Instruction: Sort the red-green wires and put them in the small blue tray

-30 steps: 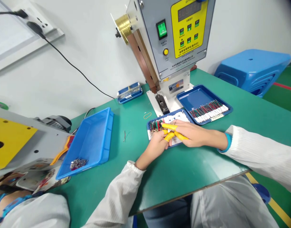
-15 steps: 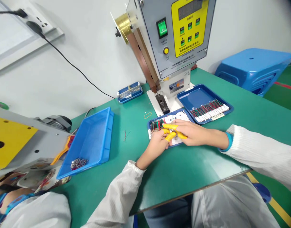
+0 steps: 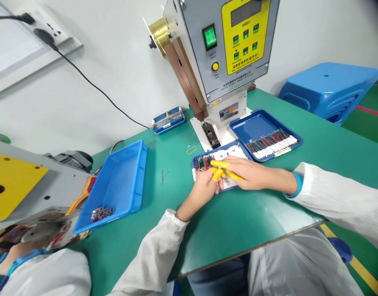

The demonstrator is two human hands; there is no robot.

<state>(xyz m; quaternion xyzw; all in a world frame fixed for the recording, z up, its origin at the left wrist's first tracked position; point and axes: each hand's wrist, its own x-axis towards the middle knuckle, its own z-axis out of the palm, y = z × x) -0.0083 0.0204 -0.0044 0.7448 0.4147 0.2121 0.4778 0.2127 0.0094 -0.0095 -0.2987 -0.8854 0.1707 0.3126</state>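
Observation:
My left hand (image 3: 205, 183), with yellow finger cots, is closed in a pinch over the near side of a blue tray (image 3: 248, 155). Its fingertips meet those of my right hand (image 3: 250, 172), which also wears yellow cots and is partly closed. Whatever lies between the fingers is too small and covered to make out. Under my hands the tray holds short red, green and black wires (image 3: 204, 161) on the left and white sleeves (image 3: 227, 152) on the right. Just beyond it, a second blue tray (image 3: 258, 119) contains a row of wires with white ends (image 3: 273, 144).
A grey crimping machine (image 3: 216, 74) stands behind the trays. To the left are a large blue bin (image 3: 121, 176) with small metal parts, a loose wire (image 3: 162, 176) and a rubber band (image 3: 191, 150). Another person's sleeve (image 3: 49, 273) shows at lower left.
The fingertips of my left hand have shifted slightly left and curled. A white piece seen between the fingers before no longer shows clearly. The trays stay in place.

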